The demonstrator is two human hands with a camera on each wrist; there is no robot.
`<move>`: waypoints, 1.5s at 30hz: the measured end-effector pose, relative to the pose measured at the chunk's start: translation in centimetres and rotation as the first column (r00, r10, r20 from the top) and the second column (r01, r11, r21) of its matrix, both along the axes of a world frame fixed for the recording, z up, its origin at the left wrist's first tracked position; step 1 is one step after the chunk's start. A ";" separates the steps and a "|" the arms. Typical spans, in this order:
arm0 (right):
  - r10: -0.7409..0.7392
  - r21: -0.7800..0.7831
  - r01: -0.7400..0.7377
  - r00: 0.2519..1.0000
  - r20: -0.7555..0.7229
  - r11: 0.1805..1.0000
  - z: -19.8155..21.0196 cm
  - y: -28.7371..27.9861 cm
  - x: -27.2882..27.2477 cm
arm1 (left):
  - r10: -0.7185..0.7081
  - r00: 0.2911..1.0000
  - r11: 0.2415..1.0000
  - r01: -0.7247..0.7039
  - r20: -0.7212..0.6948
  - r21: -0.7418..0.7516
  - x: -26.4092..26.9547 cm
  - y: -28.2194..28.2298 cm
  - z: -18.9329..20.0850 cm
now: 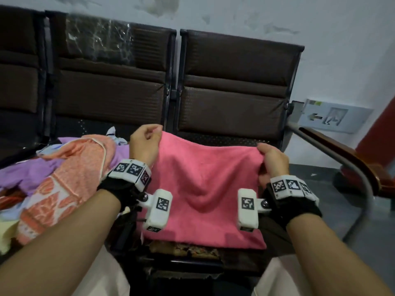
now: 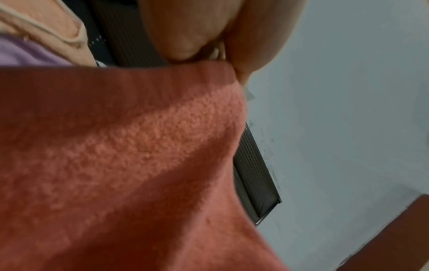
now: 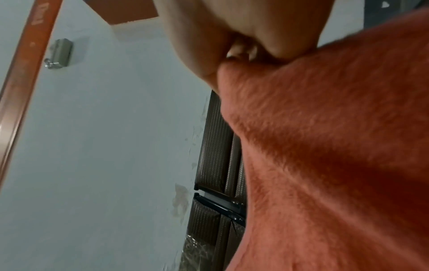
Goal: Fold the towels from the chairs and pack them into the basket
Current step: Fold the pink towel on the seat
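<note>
A pink towel (image 1: 203, 189) hangs spread between my two hands above the right brown chair seat, sagging in the middle. My left hand (image 1: 147, 137) pinches its upper left corner, and my right hand (image 1: 271, 157) pinches its upper right corner. The left wrist view shows the pink towel (image 2: 116, 155) close up under my curled fingers (image 2: 243, 45). The same cloth (image 3: 336, 146) fills the right wrist view, bunched below my fingers (image 3: 232, 45). No basket is in view.
A heap of other towels lies on the middle chair seat: an orange patterned one (image 1: 70, 178), a purple one (image 1: 27, 171) and a pale yellow one (image 1: 6, 231). Brown chair backs (image 1: 235, 86) stand against a white wall. A wooden handrail (image 1: 342, 154) runs at the right.
</note>
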State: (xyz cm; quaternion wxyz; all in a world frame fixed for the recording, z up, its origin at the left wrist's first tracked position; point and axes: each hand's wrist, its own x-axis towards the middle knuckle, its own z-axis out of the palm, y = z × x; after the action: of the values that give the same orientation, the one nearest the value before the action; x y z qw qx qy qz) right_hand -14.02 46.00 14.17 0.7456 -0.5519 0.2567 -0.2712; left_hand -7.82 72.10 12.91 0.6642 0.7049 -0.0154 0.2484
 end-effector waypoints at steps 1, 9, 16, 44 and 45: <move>0.037 0.000 -0.037 0.999 0.012 0.999 -0.3 0.1 0.3 | -0.026 1.000 0.999 0.026 -0.001 -0.045 0.0 -0.7 0.0; 0.425 -0.095 -0.418 0.901 0.082 0.904 -0.9 2.4 1.6 | -0.239 0.967 0.971 0.236 -0.093 -0.041 0.8 -4.2 -0.8; 0.354 -0.759 -0.483 0.868 -0.349 0.436 -3.2 1.4 2.7 | -0.287 0.931 0.933 0.325 -0.224 0.155 2.2 -4.2 -2.9; 0.490 -0.794 -0.486 0.825 -0.281 0.364 -3.6 4.0 2.6 | -0.642 0.688 0.721 0.692 -0.339 0.039 -1.0 -4.9 -2.4; 0.496 -0.789 -0.496 0.820 -0.287 0.363 -3.5 4.0 2.6 | -0.627 0.704 0.723 0.686 -0.334 0.087 -1.0 -4.8 -2.4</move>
State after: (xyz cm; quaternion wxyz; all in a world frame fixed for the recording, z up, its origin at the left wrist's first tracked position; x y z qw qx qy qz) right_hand -11.42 49.98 10.64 0.4331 -0.8891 -0.0834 -0.1226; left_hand -8.84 67.29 10.49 0.6276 0.7448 -0.1975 -0.1116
